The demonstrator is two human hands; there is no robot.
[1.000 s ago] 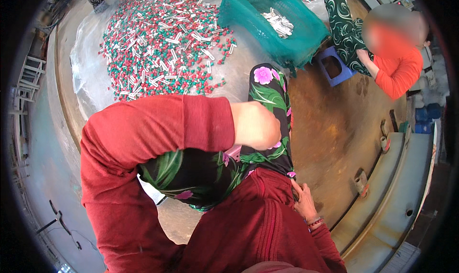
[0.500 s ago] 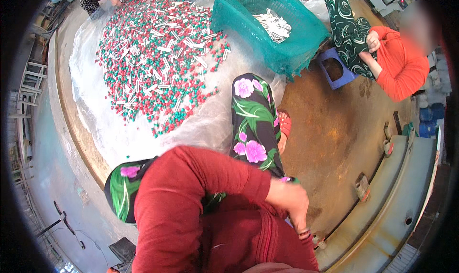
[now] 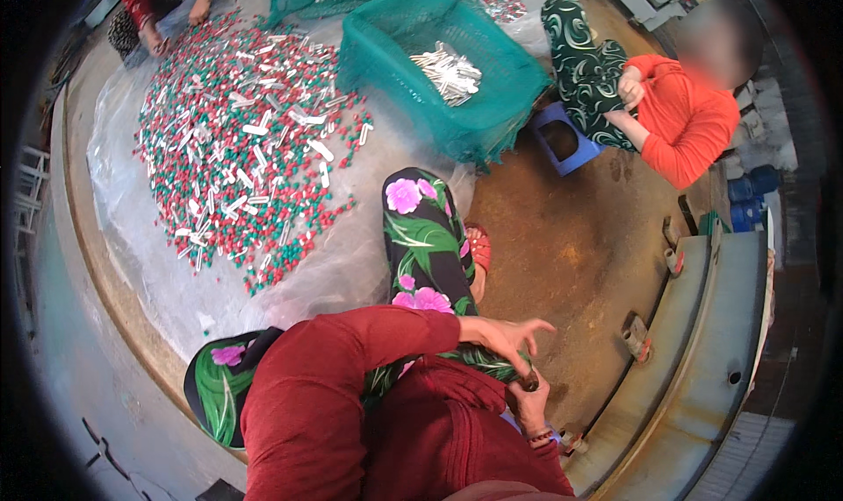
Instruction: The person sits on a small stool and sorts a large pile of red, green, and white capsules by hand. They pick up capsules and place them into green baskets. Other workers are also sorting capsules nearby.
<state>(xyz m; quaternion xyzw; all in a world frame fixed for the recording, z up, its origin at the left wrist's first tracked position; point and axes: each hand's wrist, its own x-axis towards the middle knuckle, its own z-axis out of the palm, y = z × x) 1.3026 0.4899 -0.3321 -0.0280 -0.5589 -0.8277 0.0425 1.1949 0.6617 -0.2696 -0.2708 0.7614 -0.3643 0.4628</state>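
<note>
My left arm, in a dark red sleeve, reaches across my lap to the right. My left hand (image 3: 502,334) has its fingers apart, some stretched out to the right, and nothing shows in its grip. Just below it is my right hand (image 3: 529,406), a beaded bracelet at its wrist. The right fingers are curled near a small dark brown thing (image 3: 528,381) at their tips, too small to name. The left fingertips come close to it; whether they touch it I cannot tell.
A pile of red and green pieces mixed with white strips (image 3: 255,150) lies on plastic sheeting (image 3: 123,202). Beyond stands a green net-lined basket (image 3: 386,88) holding white strips. A seated person in orange (image 3: 694,119), a blue stool (image 3: 571,154) and a metal trough (image 3: 702,378) are on the right.
My left hand has lifted off my right hand and spread its fingers, uncovering the right hand and the dark thing. The view has shifted, and the person at far left has moved a hand.
</note>
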